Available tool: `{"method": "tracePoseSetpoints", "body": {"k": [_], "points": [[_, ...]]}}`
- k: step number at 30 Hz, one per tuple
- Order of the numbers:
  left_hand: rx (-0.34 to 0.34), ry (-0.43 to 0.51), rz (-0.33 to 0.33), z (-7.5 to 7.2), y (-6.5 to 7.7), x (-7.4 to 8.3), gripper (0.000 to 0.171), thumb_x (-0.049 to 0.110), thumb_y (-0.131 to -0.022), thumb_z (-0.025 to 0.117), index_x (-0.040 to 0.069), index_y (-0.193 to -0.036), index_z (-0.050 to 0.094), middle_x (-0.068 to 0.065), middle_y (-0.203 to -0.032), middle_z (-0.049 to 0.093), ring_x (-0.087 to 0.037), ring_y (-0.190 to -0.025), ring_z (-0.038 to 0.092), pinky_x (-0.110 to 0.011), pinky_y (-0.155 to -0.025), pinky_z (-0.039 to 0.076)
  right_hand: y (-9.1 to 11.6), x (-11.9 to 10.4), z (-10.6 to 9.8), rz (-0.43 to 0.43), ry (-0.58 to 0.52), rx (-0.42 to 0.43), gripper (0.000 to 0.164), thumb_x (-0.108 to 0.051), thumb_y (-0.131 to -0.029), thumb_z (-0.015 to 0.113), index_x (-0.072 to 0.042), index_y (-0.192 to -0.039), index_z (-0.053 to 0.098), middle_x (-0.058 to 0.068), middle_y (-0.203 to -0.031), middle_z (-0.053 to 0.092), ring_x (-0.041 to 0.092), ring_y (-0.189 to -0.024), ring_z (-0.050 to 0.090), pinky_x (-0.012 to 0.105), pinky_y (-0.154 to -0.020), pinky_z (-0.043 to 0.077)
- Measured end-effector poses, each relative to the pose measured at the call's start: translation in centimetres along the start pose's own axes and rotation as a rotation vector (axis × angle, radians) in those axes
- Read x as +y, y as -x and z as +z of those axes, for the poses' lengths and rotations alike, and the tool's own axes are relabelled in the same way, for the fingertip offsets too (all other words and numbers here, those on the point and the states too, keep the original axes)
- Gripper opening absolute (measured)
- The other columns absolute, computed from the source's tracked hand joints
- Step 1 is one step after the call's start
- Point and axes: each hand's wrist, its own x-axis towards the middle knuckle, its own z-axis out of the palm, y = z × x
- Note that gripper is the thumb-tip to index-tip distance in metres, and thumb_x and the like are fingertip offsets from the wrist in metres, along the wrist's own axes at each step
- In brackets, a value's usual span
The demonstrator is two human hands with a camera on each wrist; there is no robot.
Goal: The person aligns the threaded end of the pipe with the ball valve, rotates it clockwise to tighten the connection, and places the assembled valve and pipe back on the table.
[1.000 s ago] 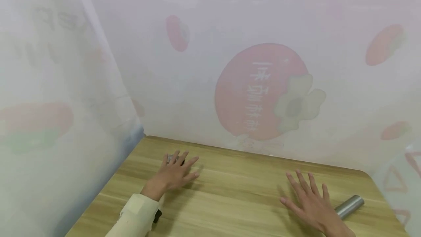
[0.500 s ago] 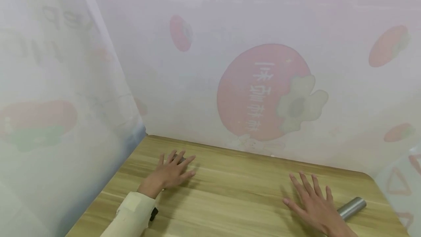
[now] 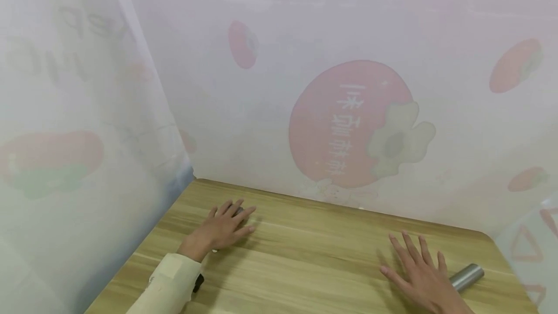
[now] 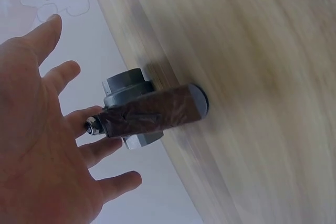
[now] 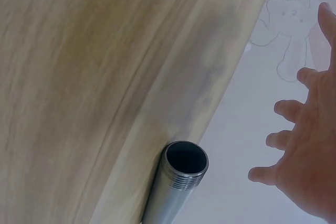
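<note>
My left hand [image 3: 219, 231] is spread, palm down, over a ball valve at the table's far left. Between its fingers only a bit of the valve [image 3: 238, 211] peeks out in the head view. The left wrist view gives it whole: a grey metal valve body [image 4: 128, 88] with a long dark lever handle [image 4: 157, 111] and a nut at one end. On the right side, my right hand [image 3: 422, 275] also has its fingers spread, with a steel pipe [image 3: 468, 276] lying beside it, partly behind the hand. External threads [image 5: 184, 178] ring the pipe's open end.
The wood-grain table [image 3: 314, 256] has a rounded far right corner. Pale printed curtains [image 3: 209, 110] hang right behind it and along the left. A small black object [image 3: 198, 283] shows under the left sleeve.
My left hand has shifted slightly left, covering more of the valve. My right hand has drifted a little right and nearer. The head view has turned slightly. Valve and pipe stay put.
</note>
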Motion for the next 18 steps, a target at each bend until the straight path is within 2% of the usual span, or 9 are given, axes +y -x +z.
{"method": "tracePoseSetpoints", "body": {"k": [9, 18], "points": [[-0.001, 0.011, 0.001, -0.1, 0.2, -0.9, 0.064, 0.051, -0.113, 0.054, 0.02, -0.167, 0.044, -0.026, -0.177, 0.027, -0.057, -0.16, 0.026, -0.086, -0.122, 0.025, 0.5, 0.5, 0.0, 0.018, 0.019, -0.008, 0.086, -0.059, -0.104, 0.063, -0.028, -0.175, 0.025, 0.029, -0.175, 0.029, 0.066, -0.157, 0.02, 0.098, -0.108, 0.017], [-0.004, 0.015, -0.004, -0.1, 0.1, -1.7, 0.064, 0.052, -0.112, 0.054, 0.017, -0.166, 0.047, -0.024, -0.178, 0.026, -0.055, -0.161, 0.025, -0.084, -0.124, 0.026, 0.9, 1.3, 0.0, 0.023, 0.045, 0.004, 0.087, -0.057, -0.105, 0.063, -0.029, -0.176, 0.021, 0.031, -0.173, 0.031, 0.069, -0.155, 0.023, 0.099, -0.106, 0.019]]}}
